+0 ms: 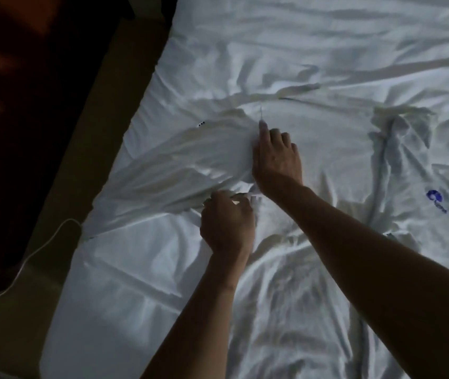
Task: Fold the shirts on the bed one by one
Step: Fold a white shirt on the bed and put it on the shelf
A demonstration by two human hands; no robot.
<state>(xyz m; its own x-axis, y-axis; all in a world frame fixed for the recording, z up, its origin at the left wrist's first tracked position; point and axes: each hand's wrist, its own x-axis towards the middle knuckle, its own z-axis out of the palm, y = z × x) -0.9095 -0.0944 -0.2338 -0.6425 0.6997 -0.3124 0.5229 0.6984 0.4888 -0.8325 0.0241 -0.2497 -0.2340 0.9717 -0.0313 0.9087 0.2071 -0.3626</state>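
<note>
L hand [227, 222], R hand [278, 157] grip white shirt [190, 160] bunched to their left.

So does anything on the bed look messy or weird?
Yes. The shirt with the blue logo, on the right, lies bunched and twisted, not flat. A white cable trails loose over the floor beside the bed. The left hand grips another shirt.

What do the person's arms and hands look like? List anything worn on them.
The left forearm and right forearm are bare as far as the picture shows, with no sleeves or cuffs. The left hand and right hand wear no gloves. No watch, bracelet or ring shows, though the light is dim.
</note>
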